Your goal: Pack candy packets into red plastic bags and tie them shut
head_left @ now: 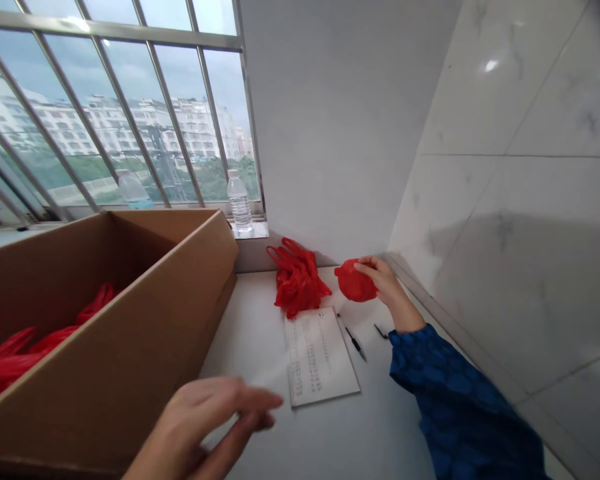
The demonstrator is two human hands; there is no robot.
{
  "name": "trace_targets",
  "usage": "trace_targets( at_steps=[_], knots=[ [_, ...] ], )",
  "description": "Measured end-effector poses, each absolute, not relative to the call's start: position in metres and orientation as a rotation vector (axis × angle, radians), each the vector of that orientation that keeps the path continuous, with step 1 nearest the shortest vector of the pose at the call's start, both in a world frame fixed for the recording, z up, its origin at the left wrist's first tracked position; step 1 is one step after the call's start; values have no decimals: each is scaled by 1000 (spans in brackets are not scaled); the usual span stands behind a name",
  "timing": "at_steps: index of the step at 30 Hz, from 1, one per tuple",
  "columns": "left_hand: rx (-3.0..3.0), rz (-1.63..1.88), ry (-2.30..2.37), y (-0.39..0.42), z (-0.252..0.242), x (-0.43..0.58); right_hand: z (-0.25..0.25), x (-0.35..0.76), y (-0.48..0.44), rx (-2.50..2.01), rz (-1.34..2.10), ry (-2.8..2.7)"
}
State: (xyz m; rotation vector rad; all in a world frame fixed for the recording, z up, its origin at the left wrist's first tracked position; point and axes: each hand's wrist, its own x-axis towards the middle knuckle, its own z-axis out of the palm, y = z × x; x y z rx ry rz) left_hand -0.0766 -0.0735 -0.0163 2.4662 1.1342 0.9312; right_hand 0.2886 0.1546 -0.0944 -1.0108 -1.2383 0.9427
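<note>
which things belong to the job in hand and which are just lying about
Likely in use:
rounded red bundle, in the right hand
crumpled red plastic bag
brown cardboard box with red plastic inside

Likely lying about:
white rectangular paper pad
slim black pen
ribbed clear plastic bottle

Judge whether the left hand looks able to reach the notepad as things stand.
Probably yes: the left hand looks empty and is close to the notepad, with nothing visible between them.
</note>
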Motion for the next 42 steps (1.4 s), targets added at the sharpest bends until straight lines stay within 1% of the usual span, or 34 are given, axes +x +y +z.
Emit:
trace_targets(
  at_steps=[1, 3, 7, 10, 12, 18, 23, 26, 31, 37, 42],
  knots=[
    [2450, 892, 1082, -62, -16, -62, -91, 286, 146, -998, 967, -1287],
    [2354, 891, 1140, -33, -16, -35, -86, 276, 130, -960, 1017, -1404],
    [2315, 1044, 1328, 37, -31, -13, -87, 249, 114, -873, 1045, -1645],
    [2311, 983, 1336, 76, -52, -17, -96, 232, 109, -852, 998, -1805],
    [2334, 879, 1278, 89, -65, -20, -102, 227, 107, -873, 952, -1901],
    [2316, 558, 1048, 86, -78, -13, -105, 228, 99, -1016, 763, -2054],
    [2275, 467, 1044, 85, -82, -13, -101, 232, 94, -1063, 621, -2096],
    [2294, 523, 1183, 89, -84, -20, -96, 236, 90, -1014, 508, -2113],
    [2343, 623, 1487, 90, -74, -33, -89, 250, 88, -1028, 477, -2119],
    [2343, 635, 1798, 92, -61, -60, -89, 281, 92, -1229, 434, -2112],
    [2313, 629, 1926, 97, -63, -70, -98, 295, 91, -1440, 553, -2129]
  ],
)
